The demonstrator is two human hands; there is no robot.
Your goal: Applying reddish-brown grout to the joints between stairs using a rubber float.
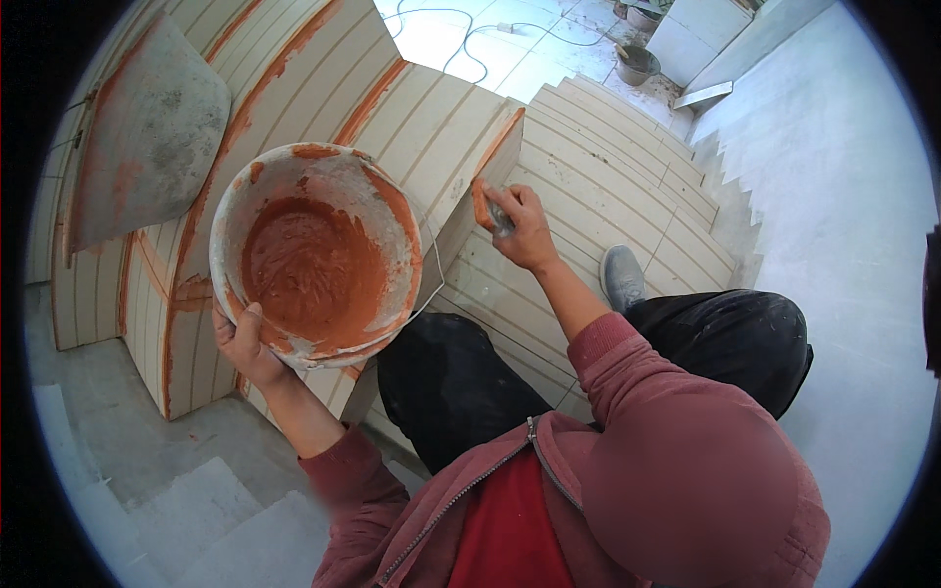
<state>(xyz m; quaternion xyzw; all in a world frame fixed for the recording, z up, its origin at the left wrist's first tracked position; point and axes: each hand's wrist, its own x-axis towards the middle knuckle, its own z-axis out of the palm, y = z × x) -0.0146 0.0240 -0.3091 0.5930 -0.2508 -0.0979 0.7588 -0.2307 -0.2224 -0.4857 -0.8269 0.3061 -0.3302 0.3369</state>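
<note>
My left hand point(252, 345) is clamped on the near-left rim of a white bucket point(399, 235), its thumb over the edge. Thick orange grout point(314, 269) lies in the bucket, and more is smeared up the inner wall. A thin wire handle hangs down on the bucket's right side. My right hand point(524, 230) is closed around a small spreader point(483, 204) whose end is coated in orange grout; its exact shape is partly hidden by the fingers. The spreader is beside the right end of a tiled stair step point(431, 108), whose front edge carries an orange line.
More ribbed beige steps run down at the right point(608, 157), along a pale wall point(823, 167). A grey, stained tub-like container point(152, 137) is at upper left. Beyond the stairs are a dark bucket point(639, 67) and a blue cable point(469, 41) on the floor. My shoe point(622, 277) rests on a step.
</note>
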